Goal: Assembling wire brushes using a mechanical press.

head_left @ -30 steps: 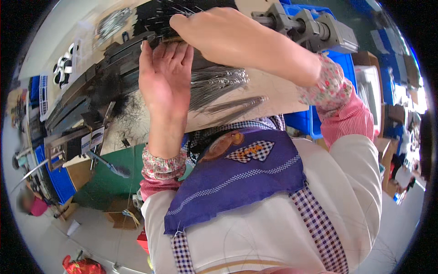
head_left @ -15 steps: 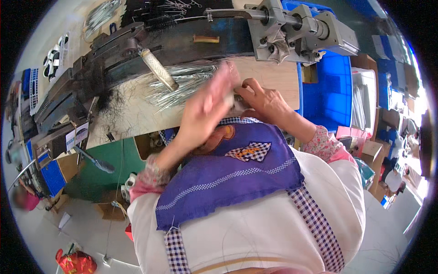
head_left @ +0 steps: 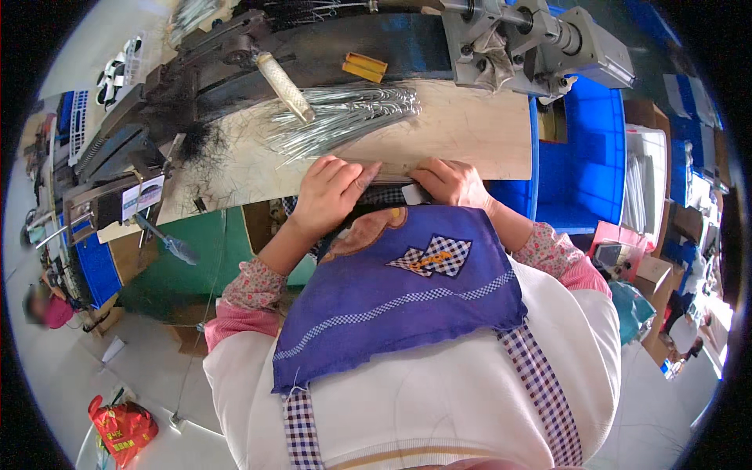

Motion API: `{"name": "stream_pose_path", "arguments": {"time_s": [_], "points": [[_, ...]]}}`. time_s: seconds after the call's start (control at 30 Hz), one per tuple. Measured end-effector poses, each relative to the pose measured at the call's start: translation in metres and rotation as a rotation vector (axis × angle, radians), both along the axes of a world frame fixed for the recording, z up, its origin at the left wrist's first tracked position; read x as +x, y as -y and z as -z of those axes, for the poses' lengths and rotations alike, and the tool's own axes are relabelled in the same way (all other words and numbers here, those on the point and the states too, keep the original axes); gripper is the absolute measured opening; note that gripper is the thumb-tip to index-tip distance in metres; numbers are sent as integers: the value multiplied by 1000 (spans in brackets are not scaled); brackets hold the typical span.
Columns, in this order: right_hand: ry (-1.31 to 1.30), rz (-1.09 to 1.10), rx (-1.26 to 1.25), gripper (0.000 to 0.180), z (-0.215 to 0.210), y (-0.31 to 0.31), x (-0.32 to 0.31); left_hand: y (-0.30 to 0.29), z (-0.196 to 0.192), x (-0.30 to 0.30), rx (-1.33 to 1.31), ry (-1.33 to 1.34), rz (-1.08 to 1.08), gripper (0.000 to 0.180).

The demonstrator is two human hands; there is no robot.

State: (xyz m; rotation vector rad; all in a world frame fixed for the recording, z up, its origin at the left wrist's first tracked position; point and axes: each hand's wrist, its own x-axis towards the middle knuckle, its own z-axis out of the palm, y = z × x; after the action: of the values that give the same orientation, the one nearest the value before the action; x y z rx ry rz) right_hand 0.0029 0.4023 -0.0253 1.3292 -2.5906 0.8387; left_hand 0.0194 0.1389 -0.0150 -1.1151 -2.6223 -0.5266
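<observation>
Both my hands rest at the front edge of the wooden worktop (head_left: pixel 439 141). My left hand (head_left: pixel 327 194) is closed, its fingers curled over the edge and its thumb side toward the middle. To the right, my right hand (head_left: pixel 453 185) is also closed, knuckles up. A small pale flat piece (head_left: pixel 411 194) shows beside its fingers. Whatever lies within either grip is hidden. Just beyond them a pile of shiny bent metal wires (head_left: pixel 352 113) lies on the worktop. A knurled metal handle (head_left: pixel 286 88) of the machine reaches over the pile's left end.
The dark machine bed (head_left: pixel 368 47) runs along the back, with a metal spindle unit (head_left: pixel 540 47) at right. A yellow block (head_left: pixel 365 66) sits on the bed. Black bristles (head_left: pixel 205 149) litter the worktop's left. A blue bin (head_left: pixel 576 157) stands at right.
My left hand, blurred and raised over the wires before, has come down to the worktop's front edge. My right hand has curled closed there. The view has shifted slightly.
</observation>
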Motion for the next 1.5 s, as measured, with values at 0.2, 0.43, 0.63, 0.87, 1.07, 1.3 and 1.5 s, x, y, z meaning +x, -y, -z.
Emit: {"name": "stream_pose_path", "arguments": {"time_s": [0.2,0.43,0.63,0.87,1.07,1.3,1.5], "points": [[223,16,-63,19,-50,43,-43,28,-34,-17,83,-16,-275,22],[290,133,-73,21,-43,76,-101,50,2,-60,88,-75,-555,22],[259,165,-46,15,-52,67,-98,55,-33,-33,321,-7,-556,37],[391,158,-204,16,-62,63,-99,137,-37,48,-454,-453,-1549,78],[521,487,-444,13,-85,18,-86,261,-30,148,-323,96,-2062,75],[365,448,-959,8,-131,-26,-101,182,-17,101,-28,14,-1918,74],[312,260,-360,9,-186,-20,-106,42,-109,-1,744,-37,-770,72]]}}
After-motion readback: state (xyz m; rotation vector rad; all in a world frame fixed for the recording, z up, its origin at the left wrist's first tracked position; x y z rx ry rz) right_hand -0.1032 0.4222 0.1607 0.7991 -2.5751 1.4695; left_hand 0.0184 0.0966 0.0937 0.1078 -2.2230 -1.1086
